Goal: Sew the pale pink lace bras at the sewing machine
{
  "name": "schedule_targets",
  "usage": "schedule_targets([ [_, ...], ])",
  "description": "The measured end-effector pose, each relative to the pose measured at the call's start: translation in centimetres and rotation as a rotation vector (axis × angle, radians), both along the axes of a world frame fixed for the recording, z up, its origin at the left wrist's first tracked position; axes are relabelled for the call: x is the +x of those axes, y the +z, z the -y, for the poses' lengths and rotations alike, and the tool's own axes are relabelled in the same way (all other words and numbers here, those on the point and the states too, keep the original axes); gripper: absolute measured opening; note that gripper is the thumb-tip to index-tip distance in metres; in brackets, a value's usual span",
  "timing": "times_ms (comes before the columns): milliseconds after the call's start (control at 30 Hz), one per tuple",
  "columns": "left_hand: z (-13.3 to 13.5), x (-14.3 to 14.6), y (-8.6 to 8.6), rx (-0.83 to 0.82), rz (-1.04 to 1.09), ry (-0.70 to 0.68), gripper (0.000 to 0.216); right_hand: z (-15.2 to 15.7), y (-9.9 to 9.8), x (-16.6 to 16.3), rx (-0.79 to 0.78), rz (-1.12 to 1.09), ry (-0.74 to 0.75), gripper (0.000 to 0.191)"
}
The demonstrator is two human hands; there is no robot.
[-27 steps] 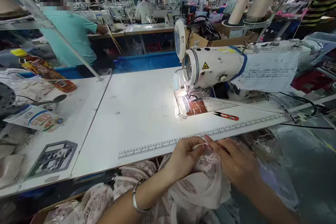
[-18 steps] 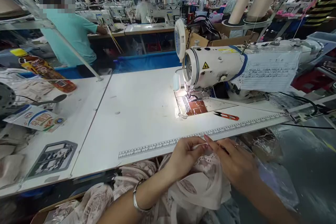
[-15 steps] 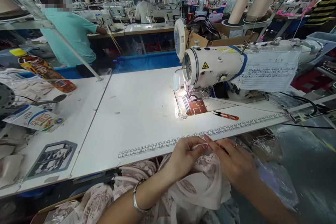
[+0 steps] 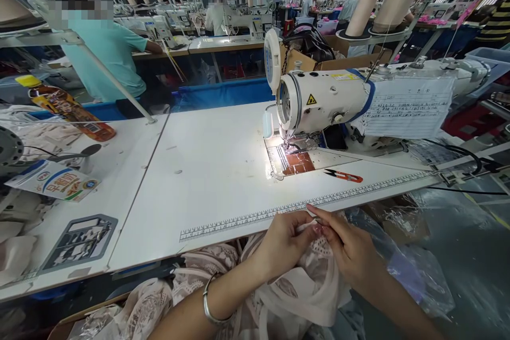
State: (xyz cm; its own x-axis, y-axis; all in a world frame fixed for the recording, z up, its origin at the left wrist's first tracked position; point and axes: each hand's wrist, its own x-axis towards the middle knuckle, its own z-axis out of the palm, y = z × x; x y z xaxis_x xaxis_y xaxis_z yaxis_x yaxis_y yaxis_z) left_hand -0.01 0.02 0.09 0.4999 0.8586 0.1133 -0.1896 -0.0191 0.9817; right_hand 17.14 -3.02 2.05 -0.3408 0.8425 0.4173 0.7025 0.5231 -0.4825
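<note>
While both forearms (image 4: 239, 281) angle inward, the left hand (image 4: 283, 244) and right hand (image 4: 354, 255) meet fingertip to fingertip at the near edge of a white table (image 4: 203, 170). The left hand, a silver bracelet (image 4: 207, 300) on its wrist, is nearly closed, thumb and index finger pinching a pale pink lace cloth (image 4: 300, 297). The right hand is half curled, index finger stretched across the left fingertips; it touches the cloth, but whether it grips it cannot be told. Below both hands the cloth drops in loose folds, its pinched edge pointing up, its long axis running down toward the person. Just beyond the fingertips a ruler (image 4: 239, 221) runs along the table; past the right hand lie orange snips (image 4: 346, 176), a sewing machine (image 4: 330, 98) behind them.
</note>
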Motion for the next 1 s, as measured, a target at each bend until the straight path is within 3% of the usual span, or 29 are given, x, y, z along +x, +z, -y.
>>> schedule_targets([
  [100,0.0,0.0,0.0,0.049,-0.041,-0.024,0.023,0.0,0.5,-0.3,-0.300,-0.214,-0.003,0.035],
  [200,-0.2,-0.2,-0.4,0.048,-0.074,-0.099,0.027,-0.7,1.5,0.7,-0.579,-0.633,-0.003,0.031],
  [267,-0.3,-0.5,-1.0,0.025,-0.093,-0.133,0.032,-1.5,2.3,2.1,-0.499,-0.964,-0.039,0.022],
  [333,-0.4,-0.8,-1.6,0.002,-0.134,-0.111,0.039,-2.3,2.9,3.3,-0.310,-1.109,-0.095,0.024],
  [400,-0.4,-1.0,-1.8,0.000,-0.160,-0.069,0.042,-2.6,3.1,3.7,-0.236,-0.945,-0.112,0.031],
  [500,-0.3,-0.9,-1.5,0.031,-0.162,-0.034,0.038,-2.2,2.3,2.6,-0.177,-0.414,-0.068,0.036],
  [600,-0.2,-0.6,-0.9,0.046,-0.170,-0.040,0.032,-1.7,1.4,1.1,0.006,-0.126,0.004,0.021],
  [633,-0.2,-0.6,-0.7,0.044,-0.170,-0.047,0.031,-1.7,1.3,0.8,0.067,-0.097,0.023,0.015],
  [767,-0.2,-0.7,-0.5,-0.005,-0.139,-0.066,0.031,-2.0,1.3,0.9,0.197,-0.057,0.002,0.020],
  [833,-0.2,-0.9,-0.5,-0.031,-0.141,-0.060,0.032,-2.0,1.5,1.0,0.171,-0.074,0.008,0.020],
  [1000,-0.3,-0.8,-0.7,0.005,-0.156,-0.074,0.030,-2.1,1.4,0.3,0.124,-0.087,0.199,0.002],
])
